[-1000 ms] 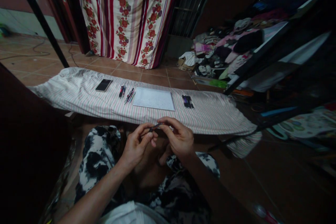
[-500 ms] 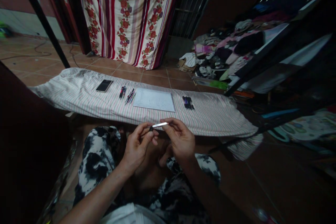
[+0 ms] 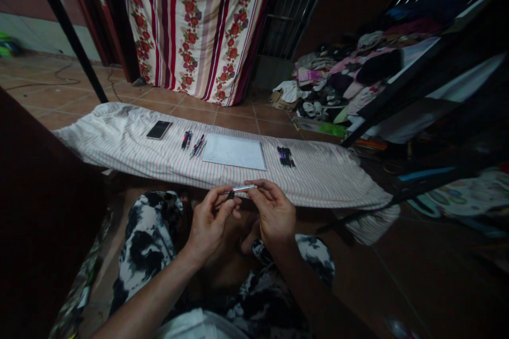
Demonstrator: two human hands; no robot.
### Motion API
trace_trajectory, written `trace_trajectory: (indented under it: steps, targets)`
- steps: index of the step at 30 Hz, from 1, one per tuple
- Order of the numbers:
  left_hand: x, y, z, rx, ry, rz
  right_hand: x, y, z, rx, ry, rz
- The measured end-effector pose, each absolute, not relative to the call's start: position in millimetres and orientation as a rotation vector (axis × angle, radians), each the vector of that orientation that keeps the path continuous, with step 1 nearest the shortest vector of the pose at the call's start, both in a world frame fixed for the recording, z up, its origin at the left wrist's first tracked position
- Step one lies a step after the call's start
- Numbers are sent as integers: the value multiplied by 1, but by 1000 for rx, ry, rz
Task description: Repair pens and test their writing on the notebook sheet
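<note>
A slim pen (image 3: 243, 188) with a pale, shiny barrel lies level between my hands, above my lap and just short of the bench's near edge. My left hand (image 3: 209, 220) is closed on its left end, where a small black piece (image 3: 230, 195) shows at the fingertips; whether that piece is joined to the pen I cannot tell. My right hand (image 3: 276, 216) pinches the other end between thumb and fingers, which hide the tip. Beyond my hands, a spiral notebook (image 3: 234, 151) lies open at a pale page, its faint marks too small to read.
A striped cloth (image 3: 326, 175) covers the low bench. On it are a dark phone (image 3: 159, 130), two small groups of pens (image 3: 186, 139) left of the notebook, and a row of dark pens (image 3: 286, 157) right of it. Clothes (image 3: 342, 74) are heaped at the back right.
The pen has turned slightly about its length, its bright face now showing bluish with marks. Both hands keep their grip and hardly move; the view has shifted a little.
</note>
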State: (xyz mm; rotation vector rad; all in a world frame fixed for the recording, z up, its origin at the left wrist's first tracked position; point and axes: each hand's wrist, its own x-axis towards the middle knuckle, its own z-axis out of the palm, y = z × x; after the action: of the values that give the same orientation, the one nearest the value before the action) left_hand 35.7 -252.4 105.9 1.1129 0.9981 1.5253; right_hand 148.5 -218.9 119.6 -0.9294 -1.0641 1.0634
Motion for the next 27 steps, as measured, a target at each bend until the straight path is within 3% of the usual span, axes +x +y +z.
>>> trace_trajectory:
  steps: [27]
  targets:
    - [22,-256,100,1258,1058,1376,163,-210,150,-1037,-1553,1219]
